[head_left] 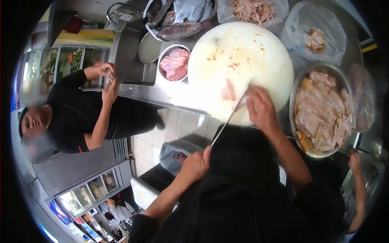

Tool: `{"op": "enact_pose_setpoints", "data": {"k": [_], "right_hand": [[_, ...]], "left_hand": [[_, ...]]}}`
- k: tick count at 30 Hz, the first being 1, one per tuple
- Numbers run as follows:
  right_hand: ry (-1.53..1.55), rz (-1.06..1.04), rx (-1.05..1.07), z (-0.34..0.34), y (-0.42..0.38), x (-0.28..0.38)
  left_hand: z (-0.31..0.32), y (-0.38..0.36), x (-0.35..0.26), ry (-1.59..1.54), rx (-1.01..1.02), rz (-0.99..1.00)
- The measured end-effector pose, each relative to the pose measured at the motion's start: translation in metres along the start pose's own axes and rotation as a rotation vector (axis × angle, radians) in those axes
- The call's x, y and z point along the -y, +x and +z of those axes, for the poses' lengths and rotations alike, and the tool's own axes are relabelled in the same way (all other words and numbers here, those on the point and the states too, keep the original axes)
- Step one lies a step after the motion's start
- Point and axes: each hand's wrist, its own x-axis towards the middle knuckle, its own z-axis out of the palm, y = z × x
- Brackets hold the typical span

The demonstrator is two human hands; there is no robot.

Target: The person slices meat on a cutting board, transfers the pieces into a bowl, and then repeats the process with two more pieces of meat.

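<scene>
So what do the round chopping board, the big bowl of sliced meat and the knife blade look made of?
Round chopping board: looks like white plastic, matte, with a scuffed, stained surface; pale wood can't be ruled out. Big bowl: metal, likely stainless steel, going by its grey reflective rim. Knife blade, held by the left hand beside the right hand: thin bright metal, probably steel.

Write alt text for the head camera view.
A person's left hand grips a long knife whose tip meets a pale meat piece on a round white cutting board, the right hand resting beside it. A metal bowl of sliced meat sits right.
</scene>
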Motion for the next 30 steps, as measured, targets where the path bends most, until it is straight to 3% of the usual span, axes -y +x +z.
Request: {"op": "enact_pose_setpoints", "data": {"k": [7, 21, 28, 30], "right_hand": [[-0.072, -0.026, -0.051, 0.001, -0.004, 0.002], [0.012, -0.004, -0.089, 0.000, -0.002, 0.000], [0.020, 0.025, -0.072, 0.001, -0.003, -0.002], [0.036, 0.032, -0.082, 0.001, -0.003, -0.004]], "left_hand": [[-0.017, 0.004, -0.014, -0.183, -0.141, -0.019], [-0.044, -0.028, -0.015, -0.052, 0.024, -0.058], [0.003, 0.009, -0.015, -0.052, -0.031, 0.093], [-0.001, 0.012, -0.026, -0.069, -0.064, 0.044]]}}
